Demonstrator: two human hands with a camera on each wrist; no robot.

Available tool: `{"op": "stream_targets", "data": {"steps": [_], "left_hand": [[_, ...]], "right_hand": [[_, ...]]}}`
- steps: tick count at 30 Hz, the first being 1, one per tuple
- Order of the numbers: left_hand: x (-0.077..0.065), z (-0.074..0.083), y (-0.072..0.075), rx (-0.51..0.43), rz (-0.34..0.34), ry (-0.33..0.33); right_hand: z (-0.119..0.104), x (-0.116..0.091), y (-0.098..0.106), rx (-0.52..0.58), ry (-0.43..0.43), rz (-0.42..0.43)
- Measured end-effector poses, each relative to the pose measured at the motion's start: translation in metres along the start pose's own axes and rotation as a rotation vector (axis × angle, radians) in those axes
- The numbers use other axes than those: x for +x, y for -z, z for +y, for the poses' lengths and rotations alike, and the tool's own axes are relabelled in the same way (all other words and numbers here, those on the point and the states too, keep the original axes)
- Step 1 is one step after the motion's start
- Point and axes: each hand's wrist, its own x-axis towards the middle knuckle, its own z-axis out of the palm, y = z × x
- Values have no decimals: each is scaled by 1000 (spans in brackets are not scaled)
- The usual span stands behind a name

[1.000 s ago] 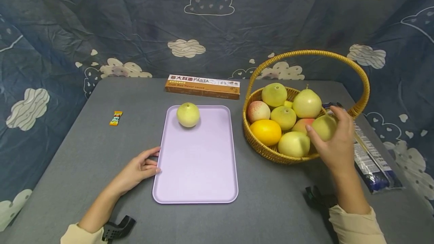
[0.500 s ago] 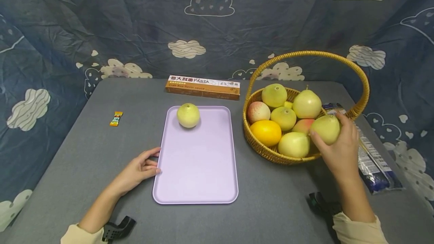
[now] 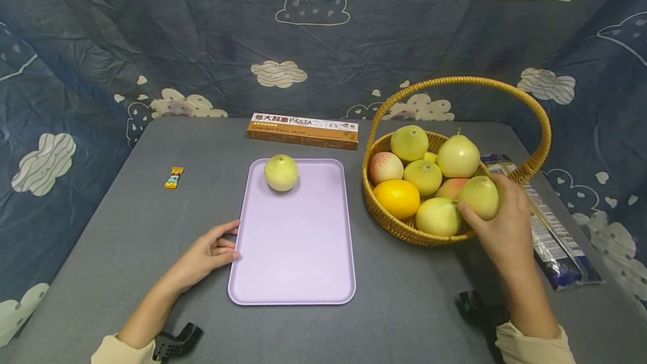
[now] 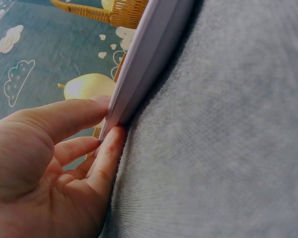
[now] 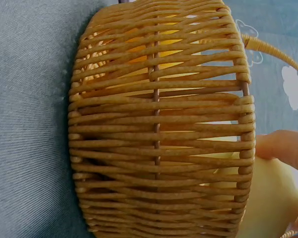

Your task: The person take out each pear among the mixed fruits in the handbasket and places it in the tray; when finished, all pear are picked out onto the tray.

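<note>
Now gripping likely firm, slick fruit mid-body with right hand, pinching tray at left edge with left hand.

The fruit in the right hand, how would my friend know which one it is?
Look at the right side of the gray table for the wicker basket with a tall handle. At its near right edge is a round yellow-green fruit. Others look alike, but this is the only one the right hand is holding.

Brown-white box reads "意大利面 PASTA" & "Crab Roe flavor sauce"; blue pkg txt illegible.
</note>
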Motion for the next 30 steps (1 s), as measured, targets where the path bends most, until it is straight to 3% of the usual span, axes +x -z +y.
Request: {"op": "stream_targets", "data": {"steps": [6,11,14,18,22,26,30], "left_hand": [[0,1,1,14,0,8],[1,2,1,11,-4,5],[1,1,1,17,-5,4],[2,0,1,24,-4,6],[1,0,1,21,1,5],[0,0,0,7,5,-5],[0,-1,0,-11,0,-8]], "right_hand": [[-7,1,1,97,-27,74],[-29,0,3,184,49,148],[-50,-2,3,313,98,140],[-82,-5,-1,611,159,69],[-109,-5,-14,848,206,-59],[-131,-4,-37,848,216,-181],[-151,-4,-63,792,167,-295]]}}
